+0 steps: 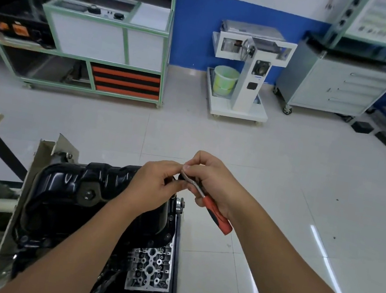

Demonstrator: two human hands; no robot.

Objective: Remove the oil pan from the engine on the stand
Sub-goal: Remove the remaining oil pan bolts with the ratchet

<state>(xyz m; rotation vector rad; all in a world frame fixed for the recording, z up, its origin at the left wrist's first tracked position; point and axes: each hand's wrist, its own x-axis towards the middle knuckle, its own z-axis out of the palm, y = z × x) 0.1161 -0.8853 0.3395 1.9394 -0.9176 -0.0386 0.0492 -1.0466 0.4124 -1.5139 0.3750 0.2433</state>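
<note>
Both hands, left (155, 181) and right (211, 182), grip a ratchet (206, 199) above the oil pan (84, 179).

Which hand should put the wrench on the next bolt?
Probably the right hand: it already grips the red-handled ratchet. The left hand only pinches the tool's head, above the black oil pan.

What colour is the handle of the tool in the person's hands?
Red with black, seen in the head view: the tool handle sticks out below the right hand.
</note>
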